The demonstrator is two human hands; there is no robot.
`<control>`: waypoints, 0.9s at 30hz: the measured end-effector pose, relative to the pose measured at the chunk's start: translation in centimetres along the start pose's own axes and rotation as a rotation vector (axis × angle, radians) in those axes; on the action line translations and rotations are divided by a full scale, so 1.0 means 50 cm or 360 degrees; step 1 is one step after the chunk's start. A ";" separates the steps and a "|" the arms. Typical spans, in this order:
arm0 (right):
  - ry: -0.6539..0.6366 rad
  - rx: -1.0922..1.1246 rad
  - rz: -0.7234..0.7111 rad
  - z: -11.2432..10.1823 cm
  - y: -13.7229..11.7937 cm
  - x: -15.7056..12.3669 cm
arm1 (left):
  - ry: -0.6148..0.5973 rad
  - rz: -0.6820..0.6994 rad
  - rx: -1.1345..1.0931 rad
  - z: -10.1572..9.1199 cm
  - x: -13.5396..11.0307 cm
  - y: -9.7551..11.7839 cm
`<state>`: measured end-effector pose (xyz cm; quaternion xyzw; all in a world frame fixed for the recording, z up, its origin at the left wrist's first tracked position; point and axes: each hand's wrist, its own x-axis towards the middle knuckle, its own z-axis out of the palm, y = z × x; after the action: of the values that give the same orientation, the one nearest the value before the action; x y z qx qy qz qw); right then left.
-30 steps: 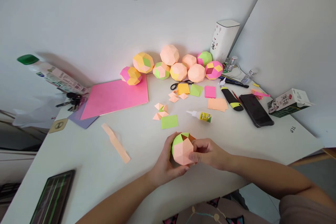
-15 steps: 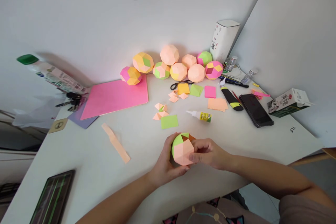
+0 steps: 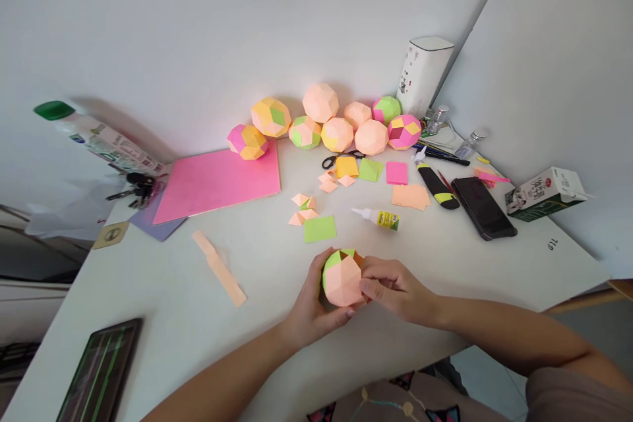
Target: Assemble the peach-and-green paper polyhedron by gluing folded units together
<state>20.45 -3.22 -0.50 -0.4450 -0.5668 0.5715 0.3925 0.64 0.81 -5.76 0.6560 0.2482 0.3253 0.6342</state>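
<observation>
A folded paper ball (image 3: 341,278) of peach, green and orange facets sits between both my hands just above the white table (image 3: 445,264). My left hand (image 3: 309,303) cups it from the left and below, fingers wrapped round it. My right hand (image 3: 393,287) grips its right side, thumb pressed on a peach facet. A small glue bottle (image 3: 378,217) lies just beyond, with a green paper square (image 3: 319,229) and small folded peach pieces (image 3: 302,208) beside it.
Several finished paper balls (image 3: 336,122) line the wall. Scissors (image 3: 333,159), sticky notes (image 3: 395,173), a highlighter (image 3: 438,186), a phone (image 3: 483,208), a carton (image 3: 544,192), a pink sheet (image 3: 217,179), keys (image 3: 136,188), a peach strip (image 3: 220,269) and a tablet (image 3: 101,372) lie around.
The ball has turned slightly in my hands and my right fingers have shifted on its right side. Nothing else on the table has moved.
</observation>
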 end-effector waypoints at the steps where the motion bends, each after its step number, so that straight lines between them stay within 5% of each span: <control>1: -0.0003 -0.0017 -0.0028 0.000 -0.001 0.000 | 0.0002 0.0006 0.0003 0.000 0.000 0.001; 19: 0.0054 0.0036 0.0047 0.002 0.016 -0.005 | 0.0000 0.0049 -0.0006 0.002 0.005 0.005; 27: -0.0123 0.0155 0.0173 0.002 0.016 -0.002 | 0.0020 0.0075 -0.0056 0.001 0.012 0.023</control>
<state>20.42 -3.37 -1.29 -0.4331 -0.5280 0.6356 0.3600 0.99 1.15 -4.52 0.6484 0.2309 0.3486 0.6362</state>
